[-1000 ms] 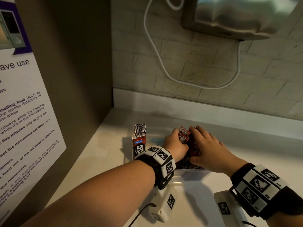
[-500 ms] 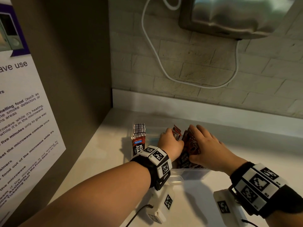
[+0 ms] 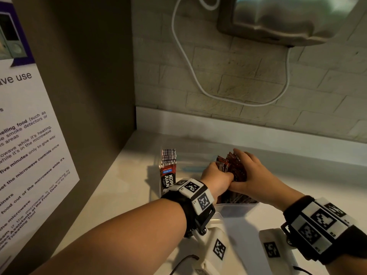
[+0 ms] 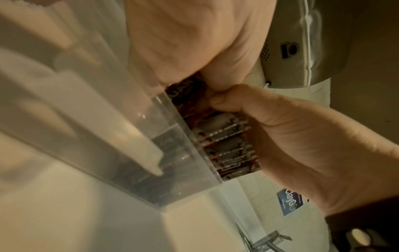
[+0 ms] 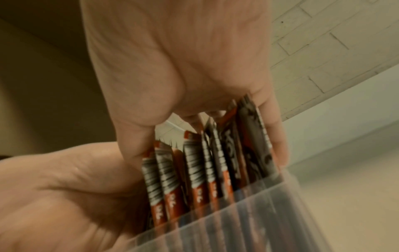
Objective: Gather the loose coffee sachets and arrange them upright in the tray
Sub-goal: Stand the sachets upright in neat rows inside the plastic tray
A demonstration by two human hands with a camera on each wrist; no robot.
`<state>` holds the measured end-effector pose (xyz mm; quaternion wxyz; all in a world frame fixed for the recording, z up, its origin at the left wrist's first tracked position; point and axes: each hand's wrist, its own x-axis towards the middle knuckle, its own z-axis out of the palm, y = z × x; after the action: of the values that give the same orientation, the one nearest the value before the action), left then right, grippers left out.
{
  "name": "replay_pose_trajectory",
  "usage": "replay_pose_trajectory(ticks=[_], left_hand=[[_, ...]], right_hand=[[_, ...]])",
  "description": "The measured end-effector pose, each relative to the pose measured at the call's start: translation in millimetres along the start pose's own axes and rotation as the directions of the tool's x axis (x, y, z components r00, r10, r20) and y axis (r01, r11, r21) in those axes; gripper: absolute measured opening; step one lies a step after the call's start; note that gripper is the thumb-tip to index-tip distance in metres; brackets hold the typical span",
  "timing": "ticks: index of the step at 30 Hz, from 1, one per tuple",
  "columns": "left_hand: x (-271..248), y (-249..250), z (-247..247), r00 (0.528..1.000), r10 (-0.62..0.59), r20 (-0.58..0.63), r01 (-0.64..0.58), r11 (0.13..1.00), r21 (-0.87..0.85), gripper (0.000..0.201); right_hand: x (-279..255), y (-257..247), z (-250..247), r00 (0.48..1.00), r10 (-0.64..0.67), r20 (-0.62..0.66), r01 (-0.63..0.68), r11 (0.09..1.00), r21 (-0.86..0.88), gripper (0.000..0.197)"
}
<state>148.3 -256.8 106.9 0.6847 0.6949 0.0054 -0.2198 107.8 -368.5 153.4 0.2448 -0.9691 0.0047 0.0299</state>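
Observation:
A bundle of red-and-black coffee sachets [image 3: 232, 167] stands upright in the right part of the clear plastic tray [image 3: 237, 209] on the white counter. My left hand [image 3: 219, 171] grips the bundle's left side with curled fingers. My right hand [image 3: 241, 165] clasps it from the right, thumb in front and fingers behind. The right wrist view shows the sachets [image 5: 205, 172] side by side between my right thumb [image 5: 134, 146] and fingers [image 5: 277, 136], above the tray wall [image 5: 237, 221]. In the left wrist view the sachets [image 4: 226, 145] sit behind the tray wall [image 4: 179, 153].
Another stack of sachets [image 3: 168, 171] stands upright at the tray's left end. A dark panel with a microwave notice [image 3: 29, 145] closes off the left. The brick wall [image 3: 238, 80] carries a white cable and a metal dispenser [image 3: 288, 18]. A tap [image 4: 265, 240] shows low down.
My left hand, which held one sachet slightly apart to the left, has closed back against the bundle. Both hands now press the sachets together.

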Motion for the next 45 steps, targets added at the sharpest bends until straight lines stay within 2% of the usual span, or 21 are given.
replay_pose_trajectory(ticks=[8, 13, 21, 29, 32, 35, 37, 39, 41, 43, 45], left_hand=[[1, -1, -4, 1.0, 0.004, -0.019, -0.004, 1.0, 0.001, 0.038], [-2, 1, -6, 1.0, -0.004, -0.018, 0.004, 1.0, 0.006, 0.046], [-4, 2, -2, 0.995, 0.043, -0.091, -0.034, 0.994, 0.104, 0.033], [-9, 4, -12, 0.994, 0.064, -0.093, -0.056, 0.995, 0.084, 0.038], [-15, 7, -17, 0.993, 0.075, -0.095, -0.069, 0.995, 0.068, 0.03], [-21, 14, -25, 0.988, 0.122, -0.096, -0.117, 0.991, 0.058, 0.022], [-26, 22, -33, 0.977, 0.184, -0.11, -0.181, 0.983, 0.038, 0.02], [-33, 29, -41, 0.969, 0.225, -0.099, -0.226, 0.974, -0.005, 0.016], [-41, 36, -47, 0.97, 0.232, -0.075, -0.237, 0.97, -0.059, 0.007], [-46, 41, -54, 0.972, 0.223, -0.08, -0.232, 0.963, -0.135, 0.008], [-50, 45, -60, 0.976, 0.204, -0.073, -0.215, 0.953, -0.211, 0.009]], right_hand=[[-3, 2, -2, 1.0, -0.006, 0.011, 0.006, 1.0, 0.005, 0.108], [-2, 3, -1, 1.0, -0.012, 0.004, 0.012, 1.0, -0.015, 0.11], [0, 6, 2, 1.0, 0.009, 0.004, -0.008, 0.997, -0.081, 0.107], [-4, 2, -2, 1.0, 0.014, -0.015, -0.013, 1.0, 0.008, 0.119], [-8, -6, -6, 0.999, -0.005, -0.05, 0.005, 1.0, 0.006, 0.119], [-17, -20, -14, 0.974, -0.097, -0.204, 0.102, 0.995, 0.013, 0.104], [-24, -30, -22, 0.907, -0.158, -0.39, 0.206, 0.975, 0.084, 0.084], [-30, -41, -28, 0.846, -0.168, -0.506, 0.297, 0.936, 0.186, 0.061], [-35, -52, -26, 0.854, -0.146, -0.5, 0.314, 0.91, 0.27, 0.044], [-38, -61, -15, 0.899, -0.139, -0.416, 0.272, 0.92, 0.282, 0.041], [-37, -70, 1, 0.936, -0.169, -0.308, 0.244, 0.944, 0.221, 0.045]])
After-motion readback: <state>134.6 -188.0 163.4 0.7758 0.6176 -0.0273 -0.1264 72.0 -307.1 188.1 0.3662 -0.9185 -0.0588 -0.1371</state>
